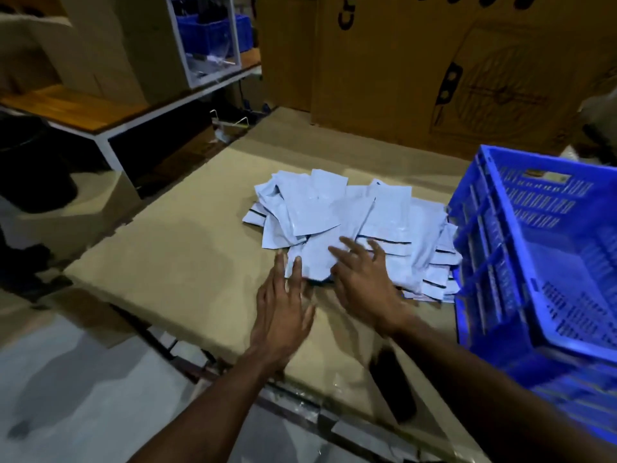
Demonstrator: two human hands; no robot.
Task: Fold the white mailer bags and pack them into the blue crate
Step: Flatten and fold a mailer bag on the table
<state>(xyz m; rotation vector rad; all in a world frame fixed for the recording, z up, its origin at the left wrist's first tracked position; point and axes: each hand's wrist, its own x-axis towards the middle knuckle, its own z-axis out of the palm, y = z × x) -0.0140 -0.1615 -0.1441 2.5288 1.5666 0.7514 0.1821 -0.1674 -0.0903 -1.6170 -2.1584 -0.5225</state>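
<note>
Likely light, slippery, floppy: bags [347, 225] mid-frame suit edge holds; left hand [283, 302], right hand [362, 279] flat, holding nothing

The blue crate [541, 262] runs off the right edge; the right hand [364, 279] hides part of the mailer bags [337, 218].

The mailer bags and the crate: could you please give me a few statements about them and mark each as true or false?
1. The white mailer bags lie in a loose pile on cardboard. True.
2. The blue crate stands left of the pile. False: it stands to the right.
3. The right hand rests with spread fingers on the pile. True.
4. The left hand grips a folded bag. False: its fingers are straight, at the pile's near edge.
</note>
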